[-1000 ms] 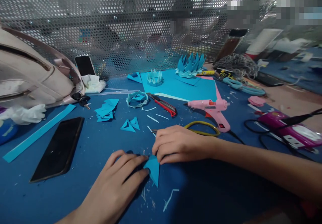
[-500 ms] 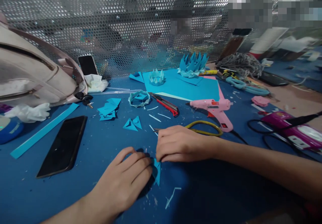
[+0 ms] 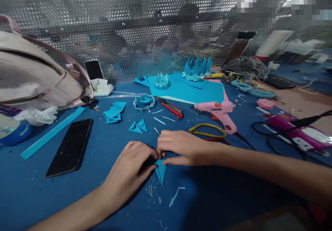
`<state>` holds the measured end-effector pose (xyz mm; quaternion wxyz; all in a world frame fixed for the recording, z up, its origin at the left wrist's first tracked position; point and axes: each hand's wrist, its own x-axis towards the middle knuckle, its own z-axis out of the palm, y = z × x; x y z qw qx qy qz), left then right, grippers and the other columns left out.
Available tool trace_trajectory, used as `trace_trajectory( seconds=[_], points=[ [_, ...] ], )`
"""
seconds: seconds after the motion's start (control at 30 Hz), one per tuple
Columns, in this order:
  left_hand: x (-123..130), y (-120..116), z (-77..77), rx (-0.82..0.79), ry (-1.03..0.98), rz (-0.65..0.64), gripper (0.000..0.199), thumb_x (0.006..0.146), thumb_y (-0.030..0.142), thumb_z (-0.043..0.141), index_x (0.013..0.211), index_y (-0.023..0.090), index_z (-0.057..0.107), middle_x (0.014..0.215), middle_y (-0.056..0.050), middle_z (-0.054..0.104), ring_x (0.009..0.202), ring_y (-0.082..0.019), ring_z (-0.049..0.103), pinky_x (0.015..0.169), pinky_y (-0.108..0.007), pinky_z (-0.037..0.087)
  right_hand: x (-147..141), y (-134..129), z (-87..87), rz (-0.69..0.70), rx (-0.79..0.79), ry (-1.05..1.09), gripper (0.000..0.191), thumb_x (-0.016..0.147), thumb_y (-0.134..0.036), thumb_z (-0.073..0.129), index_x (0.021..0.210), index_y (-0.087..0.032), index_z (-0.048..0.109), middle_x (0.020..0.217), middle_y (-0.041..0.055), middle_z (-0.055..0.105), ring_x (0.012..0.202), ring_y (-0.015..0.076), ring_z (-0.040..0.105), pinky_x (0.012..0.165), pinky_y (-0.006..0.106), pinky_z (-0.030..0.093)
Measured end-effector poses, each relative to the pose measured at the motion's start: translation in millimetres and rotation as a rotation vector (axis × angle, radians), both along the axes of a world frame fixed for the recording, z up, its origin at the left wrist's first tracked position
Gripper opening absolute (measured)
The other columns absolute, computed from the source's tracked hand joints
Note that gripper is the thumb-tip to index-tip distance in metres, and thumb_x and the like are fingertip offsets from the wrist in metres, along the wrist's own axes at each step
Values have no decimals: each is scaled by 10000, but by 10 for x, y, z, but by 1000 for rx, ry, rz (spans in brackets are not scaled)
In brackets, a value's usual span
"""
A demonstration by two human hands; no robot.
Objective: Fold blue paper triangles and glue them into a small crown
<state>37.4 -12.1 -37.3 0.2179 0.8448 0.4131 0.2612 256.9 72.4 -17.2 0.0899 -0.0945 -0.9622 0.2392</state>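
A small piece of folded blue paper [image 3: 161, 174] lies on the table, its narrow point towards me. My left hand [image 3: 135, 161] is closed at its left upper edge, thumb and fingers pinching the paper. From the right, my right hand [image 3: 184, 148] has its fingertips curled onto the top of the same piece, with the thumb along its right side. The fingers of both hands meet there and hide the paper's upper part. Just beyond lie two small folded blue triangles [image 3: 137, 126]. Yellow-handled scissors [image 3: 207, 130] rest partly behind my right hand.
Around lie a black phone [image 3: 69, 148], a blue paper strip [image 3: 53, 133], a blue paper stack [image 3: 114, 113], a paper ring [image 3: 136, 103], a red cutter [image 3: 169, 107], a pink glue gun [image 3: 218, 111] and a purple power strip [image 3: 298, 130]. Spiky paper pieces [image 3: 197, 69] stand near the perforated metal panel [image 3: 145, 33].
My left hand's fingers have drawn in, and its thumb now shows against the paper. My right hand has shifted slightly left, its thumb now apart from its fingers. The view has moved a little.
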Motion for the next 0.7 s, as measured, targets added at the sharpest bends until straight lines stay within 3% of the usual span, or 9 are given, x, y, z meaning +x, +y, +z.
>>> trace_trajectory(
  seconds=[0.1,0.2,0.43,0.7],
  points=[
    [18,9,-2,46,45,8,33,969,216,599,1001,212,592,972,-2,650,898,-189,560,833,-338,374,7,-3,-4,-13,-19,23,121,959,-281,613,928,-168,641,906,37,655,887,175,515,769,284,411],
    [27,31,11,76,90,21,50,964,249,613,943,205,621,916,-1,625,856,-192,540,797,-338,355,17,-4,-10,-28,-12,44,108,945,-266,636,892,-177,669,890,25,649,874,169,514,766,282,405],
    [51,84,91,-125,80,103,131,862,225,748,896,215,621,953,24,614,917,-192,557,806,-320,309,0,-78,-12,-160,-4,-31,185,890,-328,714,941,-165,644,883,16,638,866,169,526,701,275,397],
    [75,86,99,-203,32,108,153,846,130,737,800,206,612,913,59,650,914,-172,573,851,-318,266,-22,-108,3,-154,-92,-7,152,868,-307,736,905,-184,653,896,13,654,897,175,535,750,278,400]
  ],
)
